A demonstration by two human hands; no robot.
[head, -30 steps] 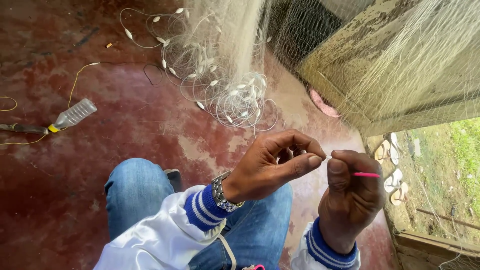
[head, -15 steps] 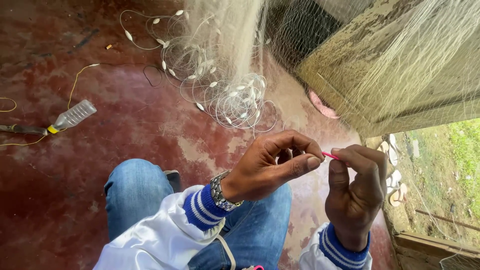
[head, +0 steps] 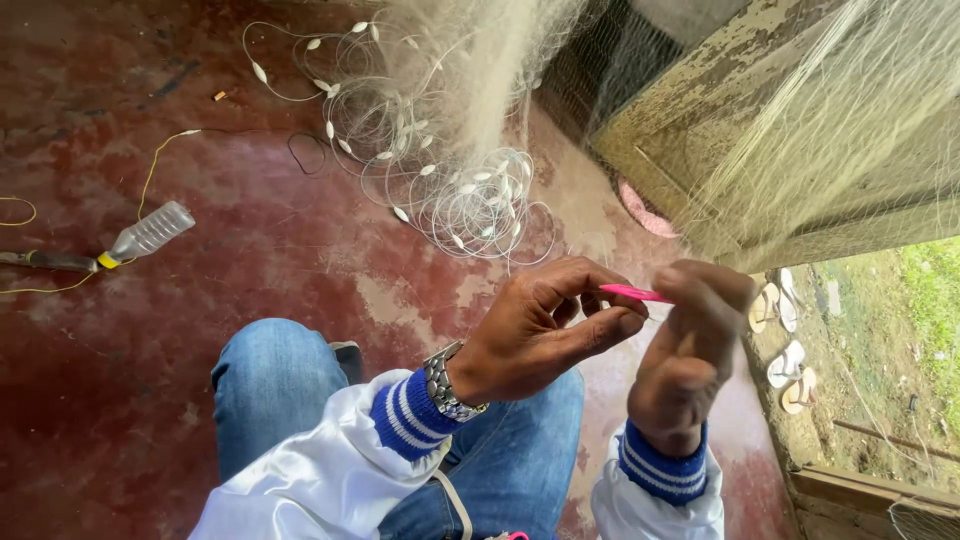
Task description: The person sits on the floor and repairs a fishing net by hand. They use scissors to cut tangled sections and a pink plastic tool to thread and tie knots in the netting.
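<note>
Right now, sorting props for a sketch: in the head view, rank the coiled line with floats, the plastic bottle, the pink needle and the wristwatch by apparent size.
1. coiled line with floats
2. plastic bottle
3. wristwatch and pink needle look about alike; both sit much nearer the camera than the bottle, so their rank is unsure.

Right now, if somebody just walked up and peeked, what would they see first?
Probably the bright pink needle-like tool, pinched between the left hand and right hand in the middle. Behind them, a pale fishing net spills down onto the red floor, with coils of line and small white floats. A clear plastic bottle lies off to the left.
</note>
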